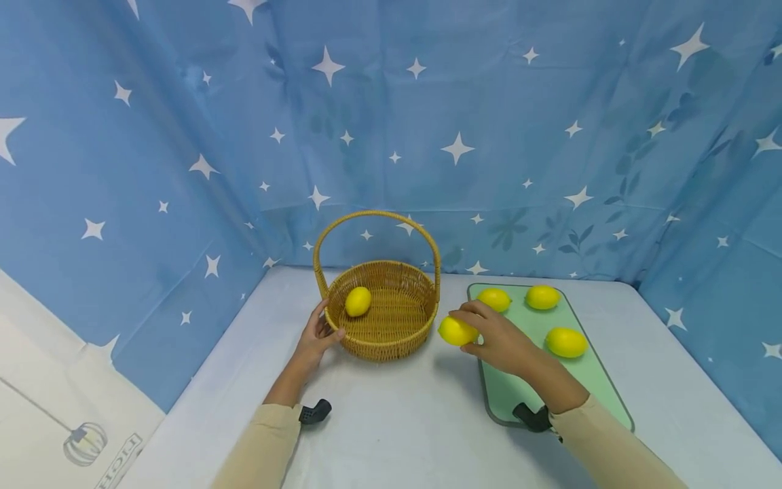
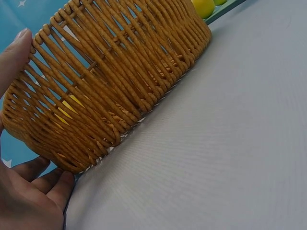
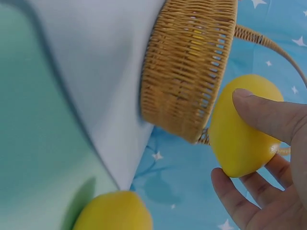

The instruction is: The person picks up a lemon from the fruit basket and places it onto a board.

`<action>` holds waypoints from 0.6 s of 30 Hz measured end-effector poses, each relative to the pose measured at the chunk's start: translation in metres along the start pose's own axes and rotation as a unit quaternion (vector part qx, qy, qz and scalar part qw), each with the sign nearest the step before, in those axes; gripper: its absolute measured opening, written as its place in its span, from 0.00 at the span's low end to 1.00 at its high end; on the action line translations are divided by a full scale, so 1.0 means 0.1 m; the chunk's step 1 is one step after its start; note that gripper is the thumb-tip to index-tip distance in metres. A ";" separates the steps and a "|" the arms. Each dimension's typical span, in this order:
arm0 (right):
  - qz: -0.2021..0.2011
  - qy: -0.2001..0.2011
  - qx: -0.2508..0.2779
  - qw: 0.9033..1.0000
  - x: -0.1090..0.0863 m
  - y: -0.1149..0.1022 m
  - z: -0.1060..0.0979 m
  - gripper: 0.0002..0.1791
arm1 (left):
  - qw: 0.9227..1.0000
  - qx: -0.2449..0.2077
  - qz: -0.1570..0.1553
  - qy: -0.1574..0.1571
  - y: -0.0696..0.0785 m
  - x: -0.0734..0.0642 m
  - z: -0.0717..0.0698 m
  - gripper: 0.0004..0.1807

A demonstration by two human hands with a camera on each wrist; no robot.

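A wicker basket [image 1: 381, 350] with a tall arched handle stands upright on the table, one lemon [image 1: 358, 301] lying inside at its left. My left hand [image 1: 314, 343] grips the basket's left side; in the left wrist view the thumb rests at the rim and the fingers reach around low on the outer wall. Just right of the basket, my right hand [image 1: 497, 337] holds another lemon [image 1: 458, 331] above the tabletop. The right wrist view shows the thumb on one side of this lemon [image 3: 244, 129] and the fingers on the other.
A green board [image 1: 519, 401] with a grey edge lies at the right, bearing three more lemons [image 1: 566, 342]. The white table [image 1: 391, 421] reaches back to a blue star-patterned curtain [image 1: 379, 122], which also hangs along both sides.
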State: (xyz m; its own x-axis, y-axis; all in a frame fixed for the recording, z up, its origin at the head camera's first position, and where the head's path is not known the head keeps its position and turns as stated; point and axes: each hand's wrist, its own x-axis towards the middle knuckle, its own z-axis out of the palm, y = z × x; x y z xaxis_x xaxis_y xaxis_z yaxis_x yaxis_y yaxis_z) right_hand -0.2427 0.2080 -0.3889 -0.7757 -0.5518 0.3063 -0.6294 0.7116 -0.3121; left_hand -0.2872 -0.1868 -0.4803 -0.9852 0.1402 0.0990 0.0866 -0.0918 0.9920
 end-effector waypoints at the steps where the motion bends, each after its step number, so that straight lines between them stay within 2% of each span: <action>1: 0.003 -0.001 0.000 1.000 -0.04 0.01 0.00 0.34 | 1.000 -0.001 -0.002 -0.001 0.03 -0.02 0.01 0.47; 7: 0.002 0.008 -0.016 1.000 -0.25 0.10 -0.02 0.34 | 1.000 0.006 -0.001 -0.008 0.20 -0.09 0.07 0.47; 18: 0.022 -0.001 -0.033 0.999 -0.60 0.23 -0.05 0.35 | 1.000 0.002 -0.001 -0.012 0.19 -0.10 0.06 0.48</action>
State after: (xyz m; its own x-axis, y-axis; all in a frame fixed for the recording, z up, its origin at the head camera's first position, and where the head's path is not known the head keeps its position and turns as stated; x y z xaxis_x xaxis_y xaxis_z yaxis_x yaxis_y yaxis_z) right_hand -0.2103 0.2603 -0.4100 -0.8030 -0.5199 0.2915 -0.5901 0.7622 -0.2661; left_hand -0.2749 -0.1838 -0.4622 -0.9816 0.1633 0.0989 0.0853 -0.0883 0.9924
